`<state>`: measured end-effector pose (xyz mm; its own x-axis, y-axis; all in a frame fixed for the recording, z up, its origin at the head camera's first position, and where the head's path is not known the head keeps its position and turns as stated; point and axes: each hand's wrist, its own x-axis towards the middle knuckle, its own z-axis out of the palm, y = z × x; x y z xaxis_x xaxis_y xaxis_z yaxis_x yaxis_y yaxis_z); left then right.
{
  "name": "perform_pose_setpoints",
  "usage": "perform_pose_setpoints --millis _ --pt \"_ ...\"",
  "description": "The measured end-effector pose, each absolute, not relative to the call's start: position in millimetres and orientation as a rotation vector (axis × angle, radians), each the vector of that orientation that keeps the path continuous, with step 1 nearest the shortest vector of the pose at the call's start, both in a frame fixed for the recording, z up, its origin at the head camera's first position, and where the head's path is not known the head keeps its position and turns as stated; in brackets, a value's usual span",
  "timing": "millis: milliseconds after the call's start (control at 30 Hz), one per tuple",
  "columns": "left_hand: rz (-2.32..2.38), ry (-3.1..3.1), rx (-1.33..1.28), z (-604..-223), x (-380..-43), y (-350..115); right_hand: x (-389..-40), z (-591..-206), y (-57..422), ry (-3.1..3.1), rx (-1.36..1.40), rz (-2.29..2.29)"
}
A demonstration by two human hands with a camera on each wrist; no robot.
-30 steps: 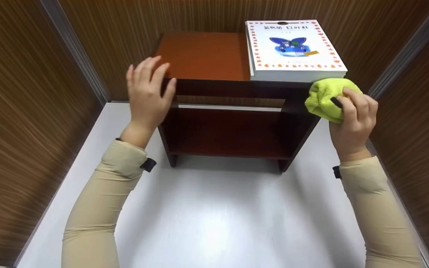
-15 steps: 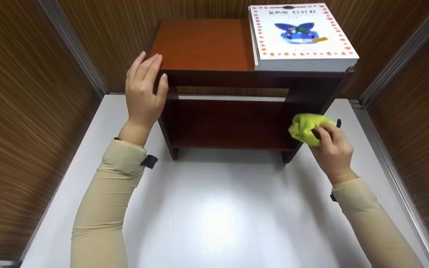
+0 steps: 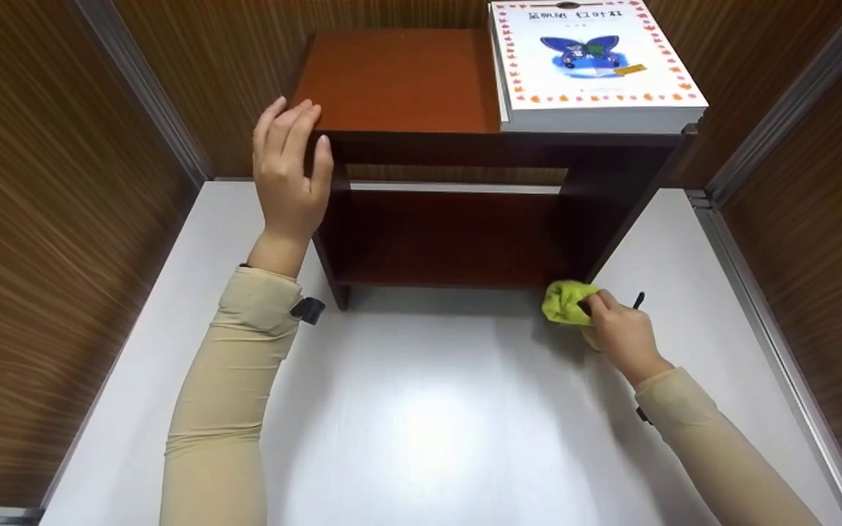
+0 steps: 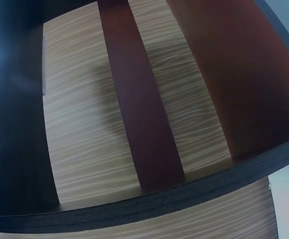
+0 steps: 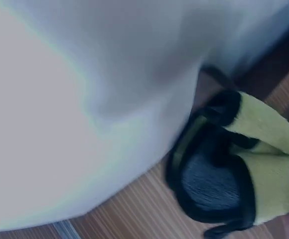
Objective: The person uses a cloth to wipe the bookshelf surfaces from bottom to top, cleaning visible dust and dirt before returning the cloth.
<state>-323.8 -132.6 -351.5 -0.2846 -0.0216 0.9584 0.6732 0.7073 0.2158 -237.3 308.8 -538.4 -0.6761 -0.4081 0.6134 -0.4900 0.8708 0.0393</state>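
In the head view a small dark red-brown wooden shelf unit (image 3: 406,80) stands at the back. My left hand (image 3: 291,168) rests at its top left corner, fingers straight and laid against the edge. Down by the foot of the unit's right side panel, my right hand (image 3: 624,332) grips a bunched yellow-green cloth (image 3: 566,301). The right wrist view shows the cloth (image 5: 271,181) with its black edging and a dark patch. From the left wrist, the unit's front rail (image 4: 142,94) and open shelf fill the view; the left hand is out of sight there.
A stack of white books (image 3: 589,66), the top cover bearing a butterfly picture, lies on the right of the unit's top. Wood-grain walls (image 3: 48,241) enclose the white table (image 3: 421,416) on the left, back and right.
My right hand has carried the cloth from the unit's top right corner down the side to its foot. My left hand has settled onto the top left corner.
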Motion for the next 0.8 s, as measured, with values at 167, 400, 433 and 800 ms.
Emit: perform_pose_setpoints --millis 167,400,433,800 --pt "-0.746 -1.704 -0.516 -352 -326 -135 -242 -548 302 -2.513 0.602 0.176" --pt "-0.747 -1.674 -0.512 -356 -328 -135 -248 -577 304 -2.836 0.631 0.073" --pt "-0.745 -1.670 -0.515 -357 -329 -134 -250 -578 306 -2.855 0.623 0.078" --pt "-0.754 -1.625 -0.530 -356 -334 -128 -251 -529 319 -2.636 0.547 0.258"
